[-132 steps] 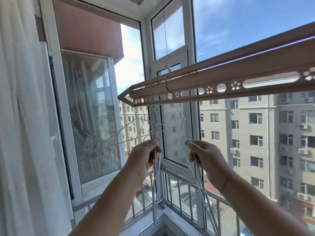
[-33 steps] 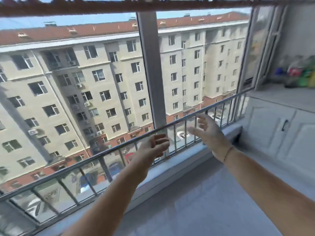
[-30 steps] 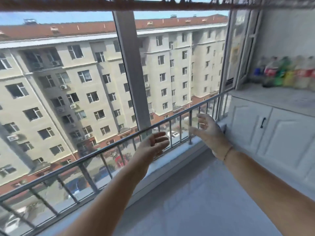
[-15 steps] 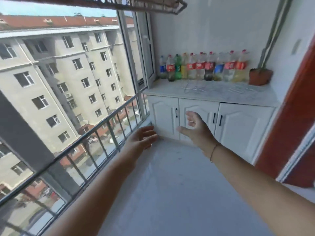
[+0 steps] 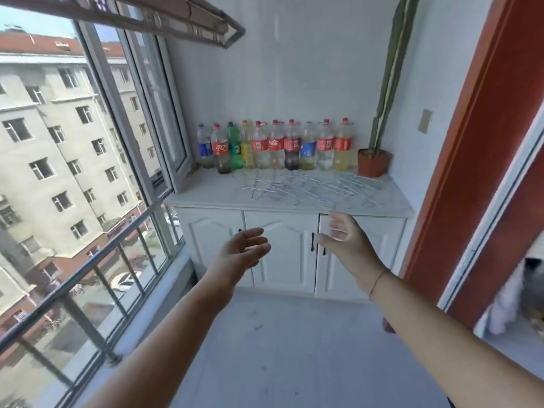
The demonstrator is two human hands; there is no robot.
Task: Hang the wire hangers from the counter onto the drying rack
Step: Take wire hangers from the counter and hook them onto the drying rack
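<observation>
left hand (image 5: pixel 244 251): yours, held out in the air in front of the cupboard doors (image 5: pixel 281 254), palm turned inward. fingers (image 5: pixel 256 234) loose and nearly straight, holding nothing.
right hand (image 5: pixel 344 240): also out in front of you, a little higher than the left and just below the tabletop edge. fingers (image 5: pixel 337 221) spread and relaxed, holding nothing. thin band on that wrist.
gap: the two hands are apart, palms roughly facing each other, touching neither cupboard nor tabletop.
hangers (image 5: pixel 297 185): loose pile of thin white wire hangers lying flat on the tabletop (image 5: pixel 391 206), overlapping, spread across most of its width. can't count them, too tangled.
bottles (image 5: pixel 276 145): row of plastic soda bottles standing upright along the back wall, just behind the hangers. mostly red labels, some blue, one green bottle.
plant pot (image 5: pixel 373 163): brown pot at the right end of the bottle row, with a tall green stalk up the corner.
drying rack (image 5: pixel 164 22): brown rack overhead at top left, along the window. its end is near the wall above the tabletop. nothing visibly hanging on the part you see.
railing (image 5: pixel 97 260): metal bars along the window on your left, apartment blocks beyond.
right side: red door frame (image 5: pixel 471 142).
</observation>
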